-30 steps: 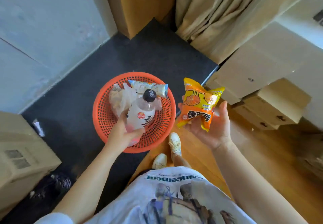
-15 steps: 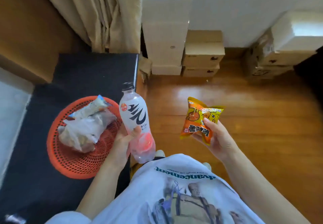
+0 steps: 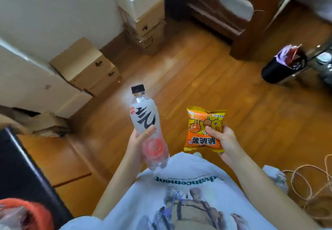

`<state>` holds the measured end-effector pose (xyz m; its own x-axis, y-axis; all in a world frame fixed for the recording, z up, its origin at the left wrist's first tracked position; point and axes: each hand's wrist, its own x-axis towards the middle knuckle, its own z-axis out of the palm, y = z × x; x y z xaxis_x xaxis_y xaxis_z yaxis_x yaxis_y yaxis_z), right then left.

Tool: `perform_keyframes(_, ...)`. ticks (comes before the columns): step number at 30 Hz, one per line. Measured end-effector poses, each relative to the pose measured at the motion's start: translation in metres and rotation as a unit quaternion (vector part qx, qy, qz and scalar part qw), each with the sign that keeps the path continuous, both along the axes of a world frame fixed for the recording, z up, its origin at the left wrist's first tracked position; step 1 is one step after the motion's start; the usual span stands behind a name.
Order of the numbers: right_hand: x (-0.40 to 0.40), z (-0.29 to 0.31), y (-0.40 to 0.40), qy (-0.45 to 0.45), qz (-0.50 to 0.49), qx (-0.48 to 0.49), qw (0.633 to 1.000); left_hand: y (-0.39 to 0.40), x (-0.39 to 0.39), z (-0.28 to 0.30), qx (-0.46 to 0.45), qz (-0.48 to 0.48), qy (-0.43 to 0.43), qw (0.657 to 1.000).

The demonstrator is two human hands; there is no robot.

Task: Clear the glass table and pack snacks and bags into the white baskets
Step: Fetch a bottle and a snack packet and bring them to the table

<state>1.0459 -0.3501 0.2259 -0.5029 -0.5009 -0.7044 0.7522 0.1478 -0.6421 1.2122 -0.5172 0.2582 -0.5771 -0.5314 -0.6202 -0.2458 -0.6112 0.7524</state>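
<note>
A person in a printed white T-shirt (image 3: 181,199) stands on a wooden floor (image 3: 206,86), an item in each hand. The left hand (image 3: 136,145) grips a clear bottle (image 3: 147,127) around its middle, thumb curled across the front of the label and the other fingers hidden behind; the bottle is nearly upright, tipped a little to the left, its black cap (image 3: 137,88) on top and a pink print near the base. The right hand (image 3: 224,140) holds an orange snack bag (image 3: 203,131) by its right edge, thumb pressed flat on the front and the remaining fingers wrapped behind. Bottle and bag are side by side in the air above the floor, apart from each other. Cardboard boxes (image 3: 89,68) are stacked along the wall at left and at the far side. A black bin (image 3: 280,70) stuffed with rubbish stands to the right. Loops of cord (image 3: 305,188) lie on the floor at lower right. The blurred rim of an orange basket (image 3: 27,210) shows in the lower left corner, on a black surface (image 3: 23,172).
</note>
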Motion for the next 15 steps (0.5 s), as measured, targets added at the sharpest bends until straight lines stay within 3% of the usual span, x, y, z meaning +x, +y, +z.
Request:
perform_keyframes(7,-0.099,0.002,0.090,0.003,-0.125,-0.030,0.992,0.068,-0.142,-0.003,0.009,-0.108,-0.030,0.994)
perform_keyframes(15,-0.175,-0.014,0.146,-0.057,-0.288,-0.034,0.955,0.080,-0.261,-0.011,-0.016,-0.224,-0.046,0.973)
